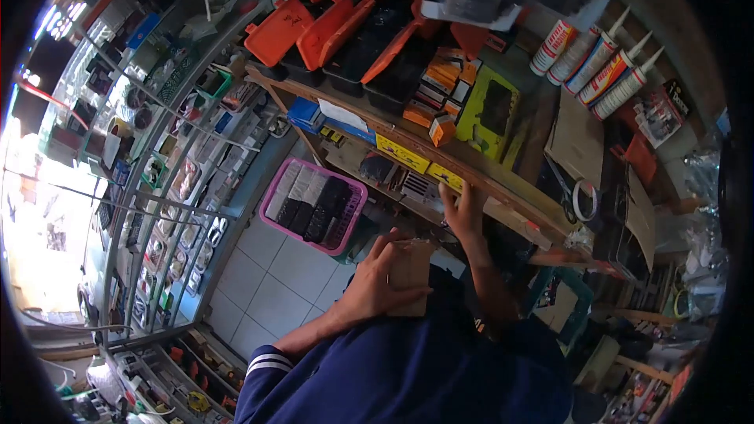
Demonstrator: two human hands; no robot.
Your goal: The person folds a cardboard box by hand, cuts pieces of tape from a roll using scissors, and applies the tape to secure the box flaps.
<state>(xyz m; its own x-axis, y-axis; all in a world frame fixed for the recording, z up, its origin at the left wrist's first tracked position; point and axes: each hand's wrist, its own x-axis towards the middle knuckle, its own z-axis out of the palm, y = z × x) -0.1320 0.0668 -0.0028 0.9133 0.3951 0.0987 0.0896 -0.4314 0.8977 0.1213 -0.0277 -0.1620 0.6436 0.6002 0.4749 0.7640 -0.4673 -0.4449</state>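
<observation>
My left hand is wrapped round a small brown cardboard box, held close in front of the dark blue shirt. To the right, my right hand is raised at the lower shelf, just under the wooden shelf edge, with its fingers apart and nothing visible in them. Its fingertips are close to a yellow box on that shelf. Another yellow box lies beside it, further left.
A pink basket with black and grey packs stands on the tiled floor. Orange-lidded bins, orange boxes and sealant tubes are on the wooden shelf. Packaged padlocks hang above. A glass display rack runs along the left.
</observation>
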